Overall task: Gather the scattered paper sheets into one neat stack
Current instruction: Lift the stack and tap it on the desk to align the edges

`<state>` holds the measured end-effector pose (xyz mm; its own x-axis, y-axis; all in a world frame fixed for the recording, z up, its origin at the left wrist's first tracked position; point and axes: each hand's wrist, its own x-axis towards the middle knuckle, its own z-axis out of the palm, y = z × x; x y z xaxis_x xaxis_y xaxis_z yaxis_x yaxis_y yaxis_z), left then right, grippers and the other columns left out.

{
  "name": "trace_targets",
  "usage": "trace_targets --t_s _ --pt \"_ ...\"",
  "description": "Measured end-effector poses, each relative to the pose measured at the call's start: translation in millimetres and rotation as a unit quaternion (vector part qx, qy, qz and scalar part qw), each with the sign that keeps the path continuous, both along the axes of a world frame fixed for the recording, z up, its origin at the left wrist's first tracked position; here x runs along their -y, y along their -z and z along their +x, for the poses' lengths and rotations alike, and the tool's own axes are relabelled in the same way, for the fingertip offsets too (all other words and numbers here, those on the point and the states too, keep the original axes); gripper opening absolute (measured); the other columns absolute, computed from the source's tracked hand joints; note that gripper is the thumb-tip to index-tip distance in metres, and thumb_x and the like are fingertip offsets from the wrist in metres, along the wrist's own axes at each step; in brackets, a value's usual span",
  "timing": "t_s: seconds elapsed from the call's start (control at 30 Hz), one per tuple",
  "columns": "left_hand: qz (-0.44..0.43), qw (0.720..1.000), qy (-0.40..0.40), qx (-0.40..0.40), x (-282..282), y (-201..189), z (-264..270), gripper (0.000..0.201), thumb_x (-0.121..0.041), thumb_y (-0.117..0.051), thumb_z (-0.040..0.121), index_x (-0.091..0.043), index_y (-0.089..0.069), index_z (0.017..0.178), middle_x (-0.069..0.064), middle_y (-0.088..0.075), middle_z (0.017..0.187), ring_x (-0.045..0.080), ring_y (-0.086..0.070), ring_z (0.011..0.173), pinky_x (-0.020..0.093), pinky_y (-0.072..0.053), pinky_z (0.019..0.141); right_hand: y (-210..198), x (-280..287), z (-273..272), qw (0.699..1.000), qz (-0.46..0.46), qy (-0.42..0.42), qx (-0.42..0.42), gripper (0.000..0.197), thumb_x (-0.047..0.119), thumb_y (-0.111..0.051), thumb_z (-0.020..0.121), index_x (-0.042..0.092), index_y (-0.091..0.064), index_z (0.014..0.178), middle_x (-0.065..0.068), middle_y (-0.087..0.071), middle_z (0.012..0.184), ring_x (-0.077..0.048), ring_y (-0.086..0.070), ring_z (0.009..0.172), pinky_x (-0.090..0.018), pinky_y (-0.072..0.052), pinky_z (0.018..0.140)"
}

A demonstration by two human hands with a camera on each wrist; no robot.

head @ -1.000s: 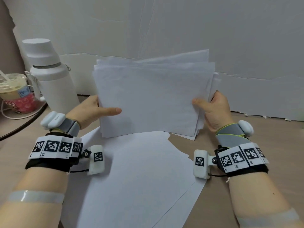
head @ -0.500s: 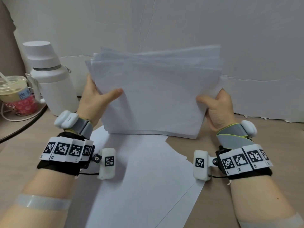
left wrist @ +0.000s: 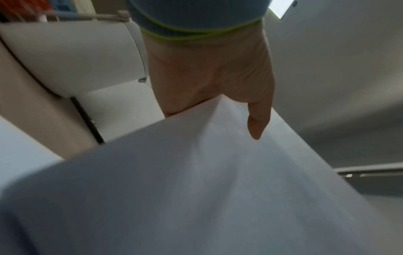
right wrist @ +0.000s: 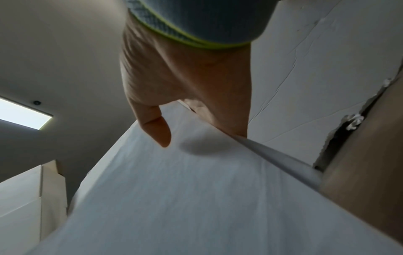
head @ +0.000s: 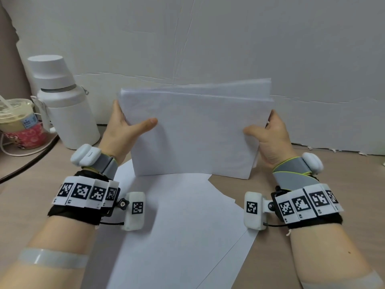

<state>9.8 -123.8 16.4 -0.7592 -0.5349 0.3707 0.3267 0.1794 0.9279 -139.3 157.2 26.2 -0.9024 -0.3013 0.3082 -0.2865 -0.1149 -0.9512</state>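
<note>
A bundle of white paper sheets stands upright on its long bottom edge on the table. My left hand grips its left side, thumb across the front, fingers hidden behind. My right hand grips the right side the same way. The top edges of the sheets are nearly level, slightly fanned at the upper right. In the left wrist view the thumb lies on the sheets; in the right wrist view the thumb presses the front sheet. Two or three more sheets lie flat under the bundle.
A white flask stands at the left, with a lidded drink cup in a pink sleeve and a dark cable beside it. A white paper-covered wall rises just behind the bundle. Bare brown table lies to the right.
The bundle has gone from lifted and fanned to standing on the table with its edges more even. My left hand slid higher up the left side.
</note>
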Motion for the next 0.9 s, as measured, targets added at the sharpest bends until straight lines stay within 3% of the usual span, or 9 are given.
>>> trace_targets --t_s 0.13,0.33,0.4,0.5,0.53,0.6,0.67,0.73,0.9 --pt "-0.019 1.000 0.015 0.000 -2.0 -1.6 -3.9 0.073 0.003 -0.075 0.081 -0.008 -0.035 0.141 0.007 -0.062 0.129 0.015 -0.067 0.112 0.025 -0.056 0.082 -3.0 -1.0 1.5 1.000 -0.001 0.001 0.010 0.049 -0.009 -0.064 0.080 0.013 -0.052 0.122 -0.002 -0.069 0.103 -0.018 -0.067 0.089 -0.035 -0.057 0.079" --pt "-0.053 0.999 -0.002 -0.010 10.4 -3.2 0.8 0.071 -0.003 -0.072 0.074 -0.015 -0.038 0.135 0.000 -0.063 0.123 0.011 -0.065 0.111 0.034 -0.056 0.094 -9.0 -0.4 8.5 0.998 0.025 0.028 -0.041 0.054 -0.010 -0.063 0.082 0.022 -0.047 0.123 0.005 -0.068 0.100 -0.002 -0.068 0.083 -0.025 -0.053 0.075" --pt "-0.066 0.998 0.000 -0.018 12.4 -6.0 2.4 0.080 -0.005 -0.073 0.074 -0.020 -0.033 0.143 -0.003 -0.060 0.124 0.010 -0.063 0.112 0.031 -0.054 0.094 -14.4 -0.9 11.2 0.995 0.019 0.056 -0.080 0.081 -0.005 -0.064 0.080 0.031 -0.028 0.144 -0.001 -0.063 0.111 -0.009 -0.066 0.088 -0.022 -0.054 0.076" --pt "-0.081 0.996 -0.007 -0.028 9.9 -5.2 3.9 0.099 -0.011 -0.078 0.075 -0.025 -0.020 0.154 -0.002 -0.051 0.139 0.008 -0.058 0.122 0.030 -0.050 0.101 -24.3 0.5 18.3 0.978 0.035 0.091 -0.184 0.103 0.002 -0.061 0.073 0.045 -0.008 0.151 -0.003 -0.046 0.138 -0.025 -0.058 0.103 -0.034 -0.053 0.088" --pt "-0.092 0.995 -0.014 -0.033 8.7 -4.8 3.5 0.105 -0.013 -0.081 0.076 -0.026 -0.015 0.156 -0.002 -0.041 0.151 0.009 -0.051 0.132 0.033 -0.046 0.108 -26.6 1.1 20.0 0.969 0.060 0.093 -0.221 0.104 0.003 -0.060 0.072 0.043 -0.009 0.153 0.003 -0.039 0.146 -0.024 -0.053 0.110 -0.034 -0.049 0.095" --pt "-0.120 0.991 -0.027 -0.045 7.0 -5.8 2.5 0.111 -0.015 -0.083 0.077 -0.030 -0.008 0.158 -0.006 -0.018 0.164 0.012 -0.030 0.148 0.040 -0.033 0.119 -28.5 2.7 22.7 0.952 0.114 0.095 -0.266 0.096 0.002 -0.059 0.074 0.035 -0.018 0.155 0.015 -0.034 0.147 0.000 -0.042 0.118 -0.014 -0.035 0.104" --pt "-0.134 0.989 -0.026 -0.063 6.8 -8.2 1.0 0.113 -0.015 -0.083 0.078 -0.033 -0.006 0.158 -0.005 -0.011 0.167 0.017 -0.024 0.151 0.045 -0.028 0.121 -28.1 3.5 23.8 0.949 0.135 0.103 -0.266 0.082 0.002 -0.059 0.075 0.030 -0.037 0.149 0.003 -0.041 0.139 0.022 -0.035 0.111 0.001 -0.025 0.099" --pt "-0.132 0.988 -0.031 -0.077 6.1 -9.2 0.0 0.115 -0.007 -0.081 0.079 -0.027 0.000 0.159 -0.005 -0.008 0.167 0.015 -0.033 0.147 0.043 -0.033 0.119 -27.3 3.1 23.5 0.947 0.131 0.129 -0.262 0.065 0.003 -0.061 0.076 0.024 -0.050 0.136 -0.006 -0.046 0.131 0.023 -0.038 0.108 0.002 -0.027 0.097" --pt "-0.124 0.988 -0.033 -0.081 2.6 -7.7 -0.7 0.119 0.001 -0.078 0.080 -0.021 0.008 0.159 -0.006 -0.013 0.165 0.011 -0.049 0.135 0.039 -0.041 0.114 -29.0 3.1 23.4 0.945 0.159 0.148 -0.245 0.045 0.014 -0.062 0.075 0.024 -0.056 0.119 -0.003 -0.051 0.122 0.018 -0.043 0.098 0.003 -0.030 0.085"
